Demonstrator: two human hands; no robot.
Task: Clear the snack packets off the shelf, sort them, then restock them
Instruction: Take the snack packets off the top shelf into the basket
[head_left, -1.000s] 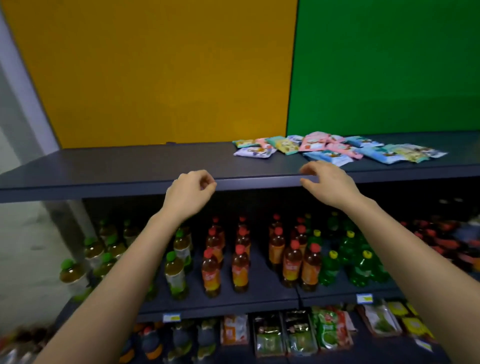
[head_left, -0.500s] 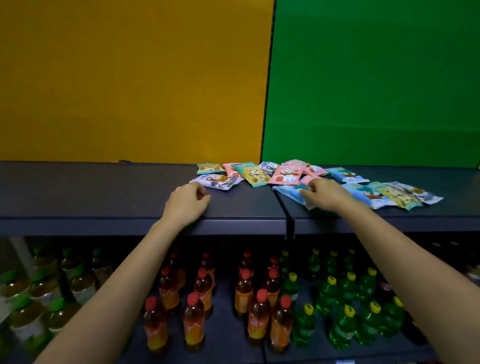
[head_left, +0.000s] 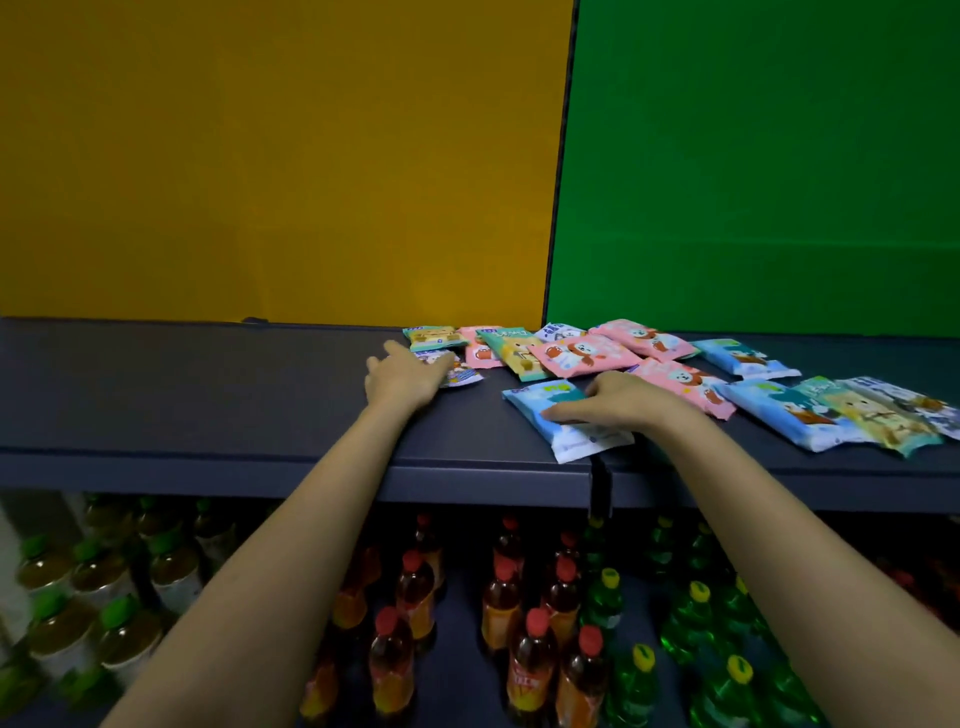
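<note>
Several snack packets lie scattered on the dark top shelf (head_left: 208, 395), right of its middle. My left hand (head_left: 402, 378) lies flat with its fingertips on a purple-white packet (head_left: 462, 373) at the left end of the spread. My right hand (head_left: 615, 401) presses down on a light blue packet (head_left: 540, 399), whose white end overhangs the shelf's front edge. Behind them are pink packets (head_left: 582, 356), a yellow-green packet (head_left: 514, 351) and another blue packet (head_left: 743, 358). More blue and yellow packets (head_left: 831, 415) overlap at the right.
Yellow (head_left: 285, 156) and green (head_left: 753, 156) wall panels rise behind the shelf. The shelf below holds red-capped bottles (head_left: 535, 649), green bottles (head_left: 727, 675) and green-capped tea bottles (head_left: 78, 623). The top shelf's left half is bare.
Both hands went from the shelf's front edge onto the packets. The left reached the purple-white packet; the right has drawn the light blue packet towards the front edge. The view has tilted down and closer.
</note>
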